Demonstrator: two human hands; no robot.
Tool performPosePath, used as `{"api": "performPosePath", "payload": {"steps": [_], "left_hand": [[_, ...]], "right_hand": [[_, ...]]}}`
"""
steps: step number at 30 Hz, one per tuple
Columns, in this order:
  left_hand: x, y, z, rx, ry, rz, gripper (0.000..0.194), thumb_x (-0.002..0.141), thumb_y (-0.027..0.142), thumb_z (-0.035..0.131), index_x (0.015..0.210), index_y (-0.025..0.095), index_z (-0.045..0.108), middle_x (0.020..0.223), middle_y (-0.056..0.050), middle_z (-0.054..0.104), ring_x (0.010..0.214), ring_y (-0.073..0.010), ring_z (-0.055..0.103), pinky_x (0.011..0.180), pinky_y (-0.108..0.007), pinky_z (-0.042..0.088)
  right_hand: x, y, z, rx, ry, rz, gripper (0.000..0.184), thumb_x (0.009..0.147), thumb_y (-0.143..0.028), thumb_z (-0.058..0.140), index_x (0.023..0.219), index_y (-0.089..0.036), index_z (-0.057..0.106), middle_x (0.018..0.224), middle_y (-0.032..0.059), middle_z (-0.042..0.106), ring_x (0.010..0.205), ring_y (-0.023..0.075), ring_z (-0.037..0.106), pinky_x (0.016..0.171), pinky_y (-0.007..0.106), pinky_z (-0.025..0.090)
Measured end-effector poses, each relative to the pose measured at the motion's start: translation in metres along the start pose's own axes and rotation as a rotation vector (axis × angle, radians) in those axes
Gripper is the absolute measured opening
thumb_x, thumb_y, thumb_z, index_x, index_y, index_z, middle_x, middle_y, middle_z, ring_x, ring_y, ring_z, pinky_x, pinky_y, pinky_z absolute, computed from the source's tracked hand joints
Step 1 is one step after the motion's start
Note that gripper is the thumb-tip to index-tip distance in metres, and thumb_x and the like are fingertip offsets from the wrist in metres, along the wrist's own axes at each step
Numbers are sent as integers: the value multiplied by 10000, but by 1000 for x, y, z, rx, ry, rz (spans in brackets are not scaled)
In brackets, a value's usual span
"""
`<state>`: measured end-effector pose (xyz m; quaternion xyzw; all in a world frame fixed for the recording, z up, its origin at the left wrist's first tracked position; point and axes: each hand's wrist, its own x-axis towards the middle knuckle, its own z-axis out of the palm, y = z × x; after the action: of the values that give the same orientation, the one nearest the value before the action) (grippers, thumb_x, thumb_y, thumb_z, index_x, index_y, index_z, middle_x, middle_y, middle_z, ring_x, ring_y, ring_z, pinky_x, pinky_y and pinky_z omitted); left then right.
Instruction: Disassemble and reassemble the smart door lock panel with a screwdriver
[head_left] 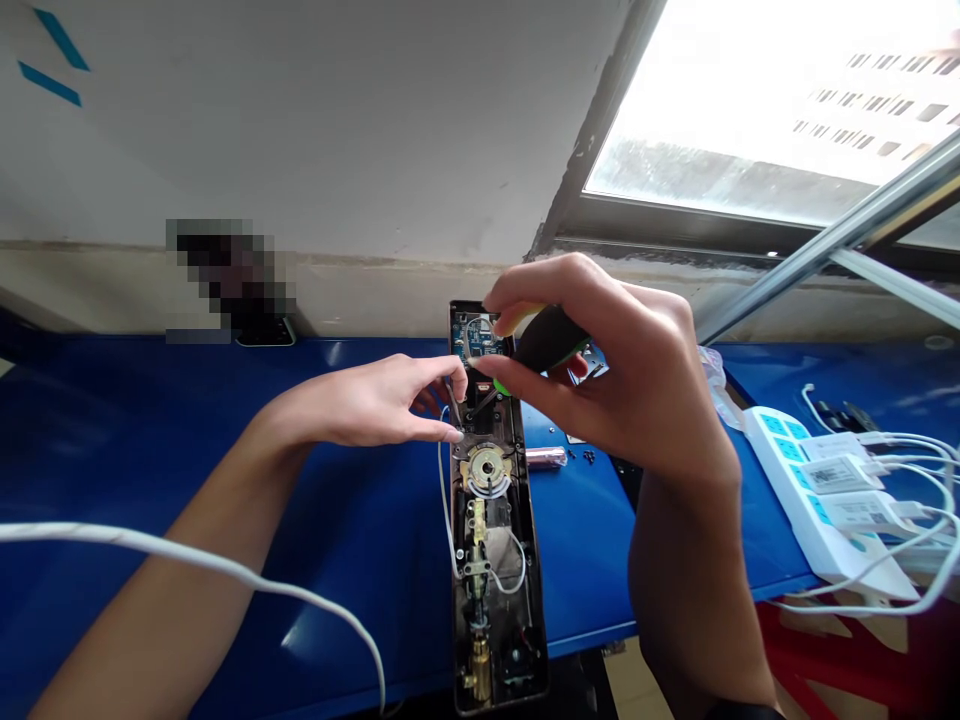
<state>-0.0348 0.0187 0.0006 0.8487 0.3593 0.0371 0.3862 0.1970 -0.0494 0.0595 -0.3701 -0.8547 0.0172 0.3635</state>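
An opened electronic door lock body lies lengthwise on the blue table, with a circuit board at its far end and a round metal spindle plate mid-way. My right hand grips a black and green screwdriver over the board, its thin shaft angled down into the lock. My left hand reaches in from the left, thumb and fingers apart around the lock's upper part. A white wire runs along the lock's left side. The hands hide part of the board.
A small metallic cylinder and several tiny screws lie right of the lock. A white power strip with plugged-in chargers sits at right. A white cable crosses my left forearm. The table ends at a wall and window.
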Motion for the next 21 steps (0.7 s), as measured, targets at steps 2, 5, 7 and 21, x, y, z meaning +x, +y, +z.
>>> {"api": "performPosePath", "payload": {"steps": [2, 5, 7, 21], "left_hand": [[0, 1, 0, -7, 6, 2, 483, 826, 586, 693, 1191, 277, 621, 1147, -38, 733, 1025, -267, 689, 893, -369, 539], [0, 1, -1, -10, -3, 7, 486, 824, 596, 685, 1192, 285, 621, 1132, -30, 734, 1034, -270, 680, 893, -364, 536], [0, 2, -1, -5, -6, 9, 497, 821, 609, 683, 1191, 282, 626, 1133, -34, 734, 1034, -279, 677, 889, -369, 536], [-1, 2, -1, 27, -13, 10, 492, 841, 612, 674, 1201, 282, 616, 1157, -38, 736, 1038, -277, 688, 883, -369, 542]], "right_hand": [[0, -1, 0, 33, -16, -12, 342, 890, -127, 631, 1178, -305, 584, 1093, 2, 717, 897, 195, 711, 809, 364, 629], [0, -1, 1, 82, -16, -50, 423, 847, -83, 605, 1215, -288, 562, 1145, 7, 700, 905, 182, 702, 821, 347, 613], [0, 0, 2, 80, -8, -58, 385, 855, -121, 628, 1198, -286, 569, 1108, 11, 703, 855, 181, 689, 777, 353, 604], [-1, -2, 0, 66, -14, -8, 374, 850, -155, 663, 1193, -283, 589, 1076, 14, 714, 872, 209, 718, 802, 376, 616]]}}
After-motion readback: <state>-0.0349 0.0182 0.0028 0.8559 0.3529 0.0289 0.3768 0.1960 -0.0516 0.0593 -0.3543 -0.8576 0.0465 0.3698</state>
